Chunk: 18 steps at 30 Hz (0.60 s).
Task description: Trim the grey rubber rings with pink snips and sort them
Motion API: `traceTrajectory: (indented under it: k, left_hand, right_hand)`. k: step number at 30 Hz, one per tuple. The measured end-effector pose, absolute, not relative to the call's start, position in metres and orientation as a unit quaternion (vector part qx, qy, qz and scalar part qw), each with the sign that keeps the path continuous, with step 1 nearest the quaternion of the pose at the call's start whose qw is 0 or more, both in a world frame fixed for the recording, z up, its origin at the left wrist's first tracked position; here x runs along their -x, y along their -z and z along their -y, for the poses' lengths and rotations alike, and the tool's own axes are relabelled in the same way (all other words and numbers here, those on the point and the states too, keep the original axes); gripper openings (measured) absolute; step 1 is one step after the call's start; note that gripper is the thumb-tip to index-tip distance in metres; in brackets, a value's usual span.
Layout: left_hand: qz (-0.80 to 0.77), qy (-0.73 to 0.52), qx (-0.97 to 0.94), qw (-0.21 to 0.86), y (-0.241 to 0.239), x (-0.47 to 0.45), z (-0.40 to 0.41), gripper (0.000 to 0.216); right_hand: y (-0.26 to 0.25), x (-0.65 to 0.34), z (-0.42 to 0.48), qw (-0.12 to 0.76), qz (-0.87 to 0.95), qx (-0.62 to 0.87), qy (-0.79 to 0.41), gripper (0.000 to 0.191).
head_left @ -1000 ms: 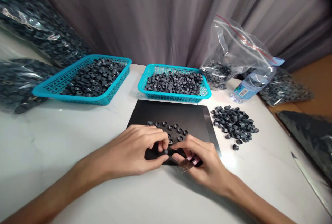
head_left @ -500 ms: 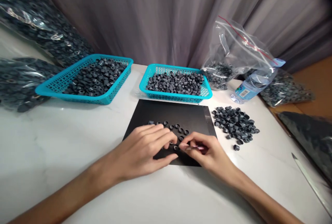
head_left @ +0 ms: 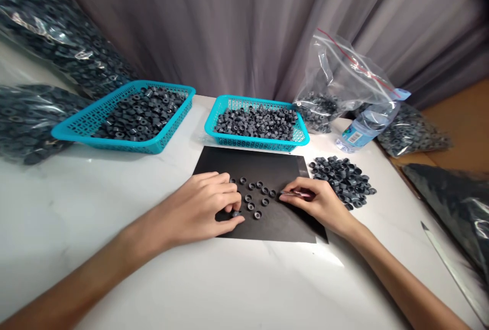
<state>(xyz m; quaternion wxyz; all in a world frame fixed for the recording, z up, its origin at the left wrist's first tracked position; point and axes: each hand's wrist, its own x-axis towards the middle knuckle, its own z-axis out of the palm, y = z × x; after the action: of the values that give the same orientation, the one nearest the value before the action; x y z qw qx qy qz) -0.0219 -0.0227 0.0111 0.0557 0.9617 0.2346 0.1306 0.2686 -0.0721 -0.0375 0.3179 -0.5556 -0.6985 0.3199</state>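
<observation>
My left hand point(head_left: 208, 205) rests over the left part of a black mat point(head_left: 284, 225), thumb and fingers closed around a small dark grey ring-shaped cap point(head_left: 236, 213). Several similar round caps point(head_left: 257, 215) lie on the mat between my hands, hollow sides showing. At the mat's right side my right hand point(head_left: 315, 197) is pinched on a slim pinkish tool point(head_left: 300, 194). The tool's tip points left, close to the caps; its exact kind is mostly hidden by the fingers.
Behind the mat stand two turquoise baskets, a left one point(head_left: 153, 145) and a middle one point(head_left: 255, 142), both filled with grey parts. To the right are a heap of caps point(head_left: 346, 180), a water bottle point(head_left: 359, 134), clear bags point(head_left: 344, 70) and a pointed strip point(head_left: 443, 253).
My left hand has moved left, uncovering more caps, and now has a cap at its fingertips. My right hand has shifted right and slightly away from me with the slim tool.
</observation>
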Motion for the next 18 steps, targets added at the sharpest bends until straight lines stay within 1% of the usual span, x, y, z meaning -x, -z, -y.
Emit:
traceTrajectory:
  k: [4,9,14,18]
  left_hand:
    - [-0.219,-0.122,-0.964,0.086,-0.015,0.024,0.023,0.013]
    - [-0.210,-0.087,-0.962,0.154,-0.021,0.024,0.021,0.005]
    - [-0.221,-0.087,-0.949,0.206,-0.024,0.024,0.022,0.004]
    - [-0.220,-0.096,-0.947,0.214,-0.023,0.024,0.021,0.004]
  right_hand:
    - [0.040,-0.273,0.067,0.333,0.688,0.560,-0.319,0.034]
    - [0.039,-0.276,0.066,0.349,0.676,0.567,-0.314,0.034]
    - [0.038,-0.275,0.067,0.377,0.670,0.535,-0.351,0.028]
    - [0.040,-0.276,0.065,0.364,0.704,0.519,-0.320,0.023]
